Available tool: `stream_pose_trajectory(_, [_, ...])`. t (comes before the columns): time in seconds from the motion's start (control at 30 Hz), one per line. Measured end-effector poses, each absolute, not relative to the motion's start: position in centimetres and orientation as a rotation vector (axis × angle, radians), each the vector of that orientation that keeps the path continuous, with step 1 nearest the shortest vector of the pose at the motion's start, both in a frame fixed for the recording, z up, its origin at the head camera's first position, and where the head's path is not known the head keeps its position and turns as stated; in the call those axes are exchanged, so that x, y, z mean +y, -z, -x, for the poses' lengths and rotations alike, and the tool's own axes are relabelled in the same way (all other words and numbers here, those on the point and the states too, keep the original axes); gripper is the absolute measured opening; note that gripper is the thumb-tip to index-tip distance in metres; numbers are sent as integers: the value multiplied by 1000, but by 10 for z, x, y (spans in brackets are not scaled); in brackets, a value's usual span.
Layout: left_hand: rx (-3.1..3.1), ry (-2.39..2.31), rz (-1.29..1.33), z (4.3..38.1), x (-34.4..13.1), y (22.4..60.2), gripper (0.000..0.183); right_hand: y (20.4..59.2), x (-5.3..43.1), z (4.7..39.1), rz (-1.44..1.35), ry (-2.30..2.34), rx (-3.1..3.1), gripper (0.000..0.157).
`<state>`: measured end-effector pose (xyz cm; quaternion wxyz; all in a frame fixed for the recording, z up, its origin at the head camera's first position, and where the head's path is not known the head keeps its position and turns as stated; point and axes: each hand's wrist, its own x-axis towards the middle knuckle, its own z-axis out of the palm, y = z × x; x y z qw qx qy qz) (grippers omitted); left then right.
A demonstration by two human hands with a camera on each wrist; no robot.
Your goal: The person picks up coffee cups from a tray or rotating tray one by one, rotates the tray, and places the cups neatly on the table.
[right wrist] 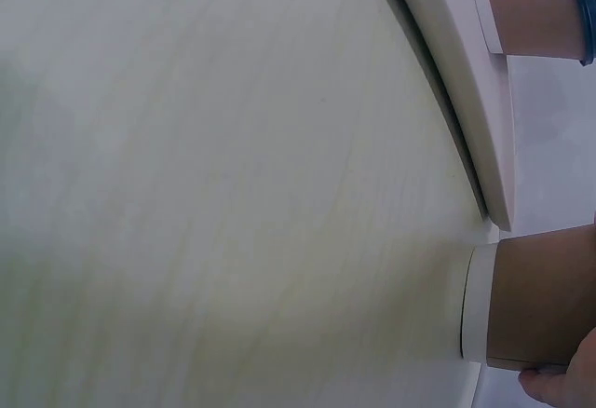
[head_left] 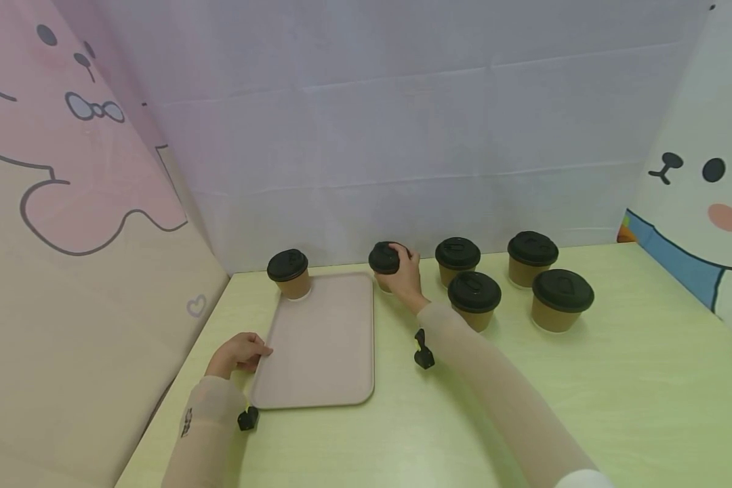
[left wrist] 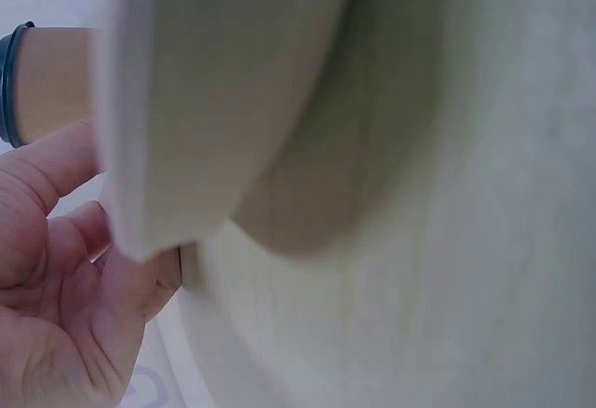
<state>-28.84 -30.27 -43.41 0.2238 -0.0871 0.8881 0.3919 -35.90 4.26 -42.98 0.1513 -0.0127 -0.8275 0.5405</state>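
Observation:
A flat pale-pink tray (head_left: 323,346) lies on the left part of the table. My left hand (head_left: 238,352) pinches its left edge, with the thumb on the tray's side in the left wrist view. On the tray's far left corner stands a brown paper cup with a black lid (head_left: 289,278). My right hand (head_left: 407,274) grips a second lidded paper cup (right wrist: 540,296) just beyond the tray's far right corner. Its fingers go over the black lid and partly hide the cup. Whether this cup's base touches the table, I cannot tell.
Several more lidded paper cups (head_left: 472,298) stand on the pale yellow-green table (head_left: 634,379) to the right of my right hand. A pale cloth wall (head_left: 402,135) rises behind the table, and printed cartoon panels (head_left: 85,203) flank both sides.

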Motion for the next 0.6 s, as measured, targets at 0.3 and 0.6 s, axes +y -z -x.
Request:
stream_pose_trajectory(0.3, [2456,-1067,252,287,-302,433,18,429,41,357,55,-1532,-2394,69])
stream_pose_trajectory(0.6, [2457,-1072,255,289,-302,433,18,429,42,356,53,-1538,-2393,69])
